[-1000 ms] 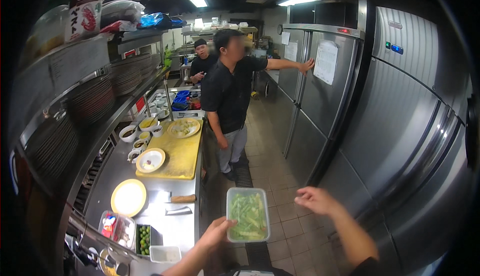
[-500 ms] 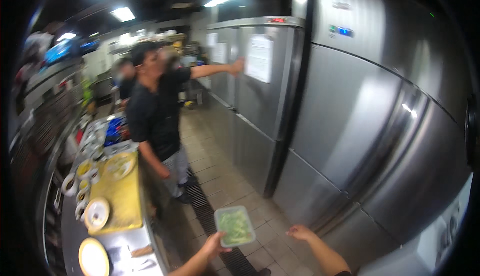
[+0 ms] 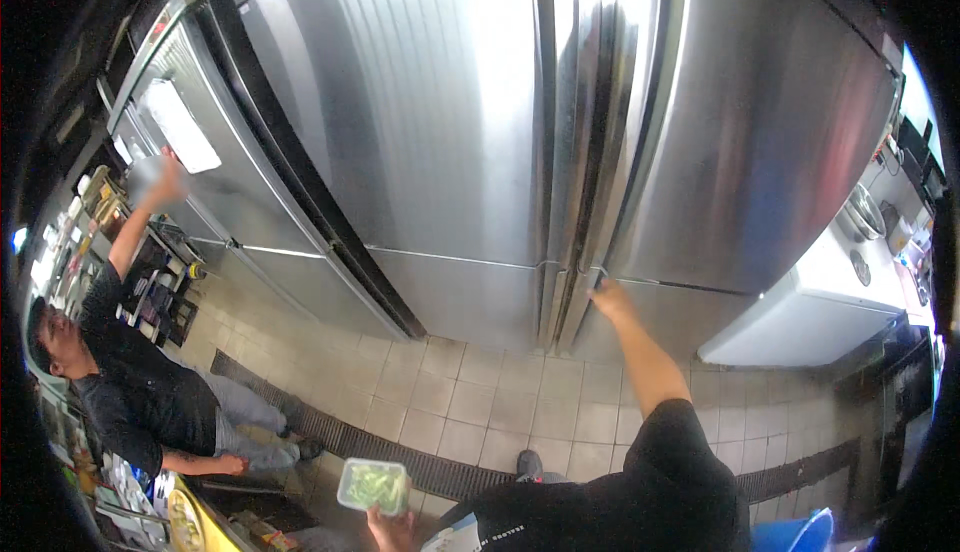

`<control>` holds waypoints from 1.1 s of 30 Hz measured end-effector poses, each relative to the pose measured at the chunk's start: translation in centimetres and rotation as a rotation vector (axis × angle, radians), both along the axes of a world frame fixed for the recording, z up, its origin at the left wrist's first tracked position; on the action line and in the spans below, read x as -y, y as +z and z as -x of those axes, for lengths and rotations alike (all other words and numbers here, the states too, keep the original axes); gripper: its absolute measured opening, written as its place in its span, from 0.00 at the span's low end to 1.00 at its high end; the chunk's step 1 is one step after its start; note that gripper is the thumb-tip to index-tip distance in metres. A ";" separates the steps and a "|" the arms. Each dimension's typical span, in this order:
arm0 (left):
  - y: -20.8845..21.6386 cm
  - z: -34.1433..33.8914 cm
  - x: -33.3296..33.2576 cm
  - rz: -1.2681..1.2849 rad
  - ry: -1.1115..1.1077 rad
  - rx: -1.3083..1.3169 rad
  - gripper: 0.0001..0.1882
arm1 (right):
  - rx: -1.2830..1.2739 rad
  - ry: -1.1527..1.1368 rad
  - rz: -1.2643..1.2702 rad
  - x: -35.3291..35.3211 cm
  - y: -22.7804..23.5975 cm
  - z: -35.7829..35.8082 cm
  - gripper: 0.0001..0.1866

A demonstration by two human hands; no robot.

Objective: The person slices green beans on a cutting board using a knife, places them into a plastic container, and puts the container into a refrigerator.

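My left hand (image 3: 392,529) holds a clear plastic container of green vegetables (image 3: 373,485) low at the bottom of the view, above the tiled floor. My right hand (image 3: 605,297) reaches forward and touches the vertical handle edge (image 3: 585,212) of a tall stainless steel refrigerator door (image 3: 740,122), where two doors meet. My right arm in a black short sleeve stretches up from the bottom edge.
A person in a black shirt (image 3: 140,392) stands at the left, one hand raised against another steel refrigerator (image 3: 250,182) with a white sheet (image 3: 180,127) on it. A floor drain grate (image 3: 380,447) crosses the tiles. A white chest appliance (image 3: 810,317) sits right; a blue bin (image 3: 795,534) is at the bottom.
The view has swung right from the counter toward the refrigerators. My right hand has gone from hanging free to touching the door handle. My left hand keeps the container.
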State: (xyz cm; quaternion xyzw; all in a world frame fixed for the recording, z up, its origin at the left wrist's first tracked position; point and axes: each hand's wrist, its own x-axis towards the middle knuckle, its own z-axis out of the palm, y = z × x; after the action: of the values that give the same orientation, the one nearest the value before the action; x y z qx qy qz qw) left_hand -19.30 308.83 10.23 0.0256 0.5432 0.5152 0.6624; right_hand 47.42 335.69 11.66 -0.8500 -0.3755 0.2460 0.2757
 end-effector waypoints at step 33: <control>3.4 -7.7 -1.4 0.081 -0.115 -0.216 0.29 | 0.195 -0.115 -0.431 -14.4 -4.7 -9.8 0.57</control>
State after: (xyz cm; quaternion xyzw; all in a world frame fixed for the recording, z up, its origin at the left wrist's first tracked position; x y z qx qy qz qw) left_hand -11.59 310.21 13.61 0.0853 0.6295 0.4482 0.6289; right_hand 57.19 350.08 6.94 -0.8113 -0.3953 0.0608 0.4264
